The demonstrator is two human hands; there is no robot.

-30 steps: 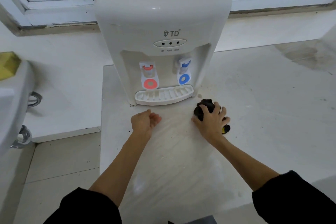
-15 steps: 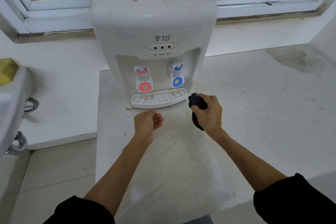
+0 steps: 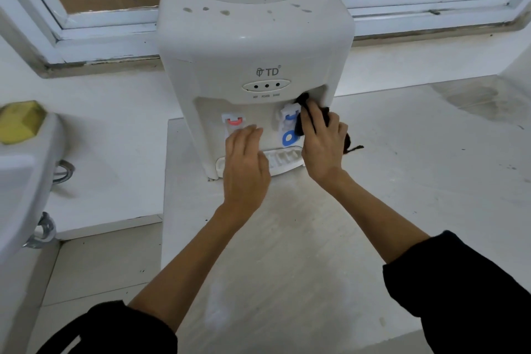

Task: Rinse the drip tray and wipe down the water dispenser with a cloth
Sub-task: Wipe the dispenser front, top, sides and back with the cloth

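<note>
right hand presses a black cloth into the dispenser recess; left hand flat-fingered, holding nothing; drip tray not yet removed.

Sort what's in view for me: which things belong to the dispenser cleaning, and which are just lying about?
Job:
- water dispenser
- drip tray, still seated at its base
- black cloth, gripped by right hand beside the blue tap
- left hand, fingers straight, over the tray

Lying about:
- basin at left
- yellow sponge on it
- window frame
</note>
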